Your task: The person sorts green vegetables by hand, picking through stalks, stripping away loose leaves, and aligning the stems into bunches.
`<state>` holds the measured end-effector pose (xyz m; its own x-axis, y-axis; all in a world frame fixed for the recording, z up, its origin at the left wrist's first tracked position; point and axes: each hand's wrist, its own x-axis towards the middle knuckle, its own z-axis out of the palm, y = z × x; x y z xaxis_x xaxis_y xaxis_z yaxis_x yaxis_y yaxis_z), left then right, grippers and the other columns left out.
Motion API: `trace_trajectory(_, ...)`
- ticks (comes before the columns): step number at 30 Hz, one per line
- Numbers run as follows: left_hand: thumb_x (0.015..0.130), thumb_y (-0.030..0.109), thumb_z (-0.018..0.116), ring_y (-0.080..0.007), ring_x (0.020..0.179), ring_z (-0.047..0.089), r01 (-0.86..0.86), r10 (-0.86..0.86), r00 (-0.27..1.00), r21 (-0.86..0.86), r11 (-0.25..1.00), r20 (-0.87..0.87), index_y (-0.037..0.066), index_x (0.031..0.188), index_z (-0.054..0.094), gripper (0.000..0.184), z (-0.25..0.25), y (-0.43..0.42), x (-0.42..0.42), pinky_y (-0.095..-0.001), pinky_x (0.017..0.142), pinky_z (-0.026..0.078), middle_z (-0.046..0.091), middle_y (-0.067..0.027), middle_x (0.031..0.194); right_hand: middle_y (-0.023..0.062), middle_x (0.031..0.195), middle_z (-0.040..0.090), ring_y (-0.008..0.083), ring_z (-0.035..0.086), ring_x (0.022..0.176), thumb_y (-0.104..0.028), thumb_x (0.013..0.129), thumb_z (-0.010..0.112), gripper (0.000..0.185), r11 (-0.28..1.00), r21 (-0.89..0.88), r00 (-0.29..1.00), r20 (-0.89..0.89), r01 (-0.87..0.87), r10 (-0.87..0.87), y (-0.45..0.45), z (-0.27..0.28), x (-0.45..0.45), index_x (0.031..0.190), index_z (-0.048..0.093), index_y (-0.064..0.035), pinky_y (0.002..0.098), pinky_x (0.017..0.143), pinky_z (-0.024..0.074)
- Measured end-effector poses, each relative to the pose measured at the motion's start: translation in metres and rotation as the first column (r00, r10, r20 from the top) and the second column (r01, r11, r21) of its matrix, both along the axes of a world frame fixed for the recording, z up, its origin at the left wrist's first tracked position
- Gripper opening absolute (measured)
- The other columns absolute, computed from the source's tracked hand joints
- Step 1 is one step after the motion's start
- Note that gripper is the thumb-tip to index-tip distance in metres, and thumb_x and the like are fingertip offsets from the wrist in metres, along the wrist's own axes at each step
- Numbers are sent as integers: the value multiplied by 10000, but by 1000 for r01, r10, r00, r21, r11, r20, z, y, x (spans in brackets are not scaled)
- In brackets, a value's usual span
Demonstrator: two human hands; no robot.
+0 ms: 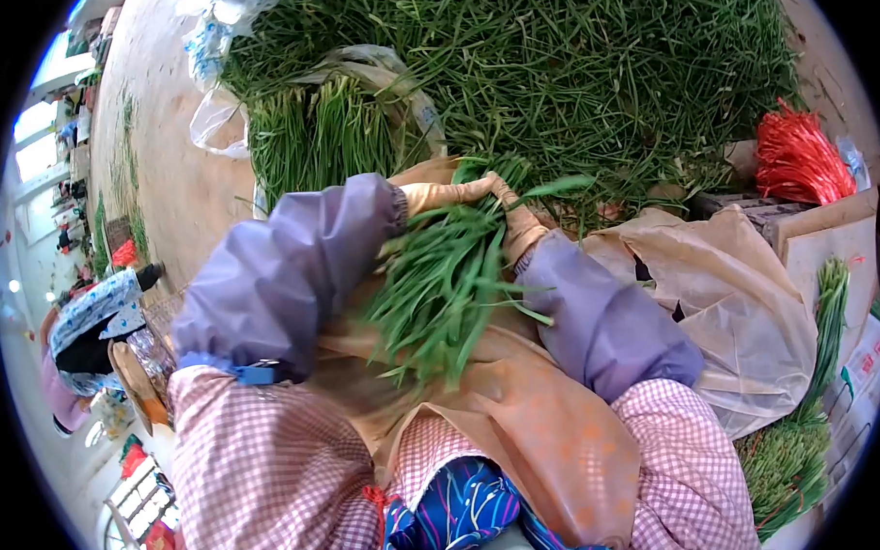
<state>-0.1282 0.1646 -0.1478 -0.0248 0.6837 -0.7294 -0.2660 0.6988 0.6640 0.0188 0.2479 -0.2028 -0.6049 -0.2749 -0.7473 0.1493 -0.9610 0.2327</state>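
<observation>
A loose bunch of green chives (445,275) hangs over my lap, its leaf ends fanned towards me. My left hand (449,193), in a tan glove, is closed around the upper part of the bunch. From the right, my right hand (518,220), gloved alike, closes on the same bunch, and the two hands meet at its top. Parts of the fingers are hidden by the leaves. Just beyond my left hand, a plastic bag (422,96) holds upright, packed chives (319,134).
A large heap of loose chives (588,66) spreads ahead. Red ties (802,156) lie at the right by a cardboard box (826,237). A tan plastic sheet (727,304) lies beside my right arm, with tied chives (781,462) below it. A person (93,331) is at the far left.
</observation>
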Motion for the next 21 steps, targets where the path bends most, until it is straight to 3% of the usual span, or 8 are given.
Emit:
trace_trajectory(4, 855, 501, 677, -176, 1151, 511, -96, 102, 994, -168, 981, 25, 86, 1414, 374, 759, -18, 3, 5, -357, 897, 485, 528, -60, 1288, 52, 1029, 676, 231, 633, 877, -387, 820, 739, 388, 998, 61, 1000, -5, 16, -16, -12, -51, -11, 1083, 656, -115, 406, 829, 546)
trace_trajectory(5, 853, 542, 658, -197, 1201, 473, 194, -196, 981, -156, 969, 2, 85, 1425, 365, 789, -34, 4, -8, -370, 920, 475, 442, -60, 1380, 60, 1021, 678, 242, 639, 871, -377, 815, 744, 383, 995, 71, 997, -10, 75, -75, -16, -54, -9, 1070, 657, -105, 404, 815, 549)
trace_trajectory(8, 851, 548, 658, -152, 1129, 525, 123, -122, 991, 18, 992, -55, 93, 1400, 400, 758, -17, 1, -9, -324, 876, 494, 502, -66, 1319, 61, 1012, 681, 244, 644, 867, -357, 808, 755, 386, 999, -6, 998, -18, 53, -53, -11, -39, -23, 1071, 657, -91, 402, 800, 556)
trace_trajectory(9, 841, 551, 669, -147, 1099, 553, 152, -170, 976, -134, 979, -137, 98, 1418, 383, 788, 10, 10, -8, -305, 889, 491, 544, -80, 1282, 50, 925, 676, 209, 639, 781, -249, 816, 766, 305, 990, 16, 989, 34, 141, -141, -15, -42, -30, 1039, 646, -79, 370, 707, 554)
trace_trajectory(12, 838, 554, 670, -191, 1121, 556, -208, 246, 950, -200, 958, 194, 100, 1446, 353, 822, 35, 7, 3, -334, 950, 466, 537, -111, 1306, 48, 993, 670, 189, 635, 806, -124, 821, 753, 331, 787, 531, 949, -160, 314, -271, -11, -25, -35, 1113, 615, -55, 349, 709, 550)
trace_trajectory(17, 821, 419, 739, -195, 1075, 576, -274, 268, 959, -57, 960, -98, 90, 1490, 253, 890, 105, 11, 37, -325, 912, 484, 561, -123, 1272, 78, 1009, 680, 207, 671, 825, -36, 781, 768, 386, 567, 676, 856, -191, 470, -481, 2, 63, -41, 1129, 604, -13, 328, 682, 572)
trace_trajectory(18, 683, 247, 879, -228, 1000, 607, -402, 397, 915, -87, 911, -69, 59, 1483, 231, 1047, 105, 9, 42, -358, 847, 521, 590, -164, 1192, 79, 1009, 680, 206, 672, 822, -38, 781, 768, 384, 563, 676, 854, -198, 474, -481, 3, 72, -40, 1128, 604, -14, 327, 677, 573)
trace_trajectory(21, 660, 195, 883, -206, 1021, 591, -405, 407, 908, 41, 914, -96, 54, 1487, 229, 1064, 122, -5, 67, -343, 856, 515, 586, -137, 1190, 80, 985, 679, 203, 673, 787, -43, 801, 744, 348, 558, 687, 857, -194, 466, -477, 7, 92, -33, 1119, 604, -14, 327, 658, 577)
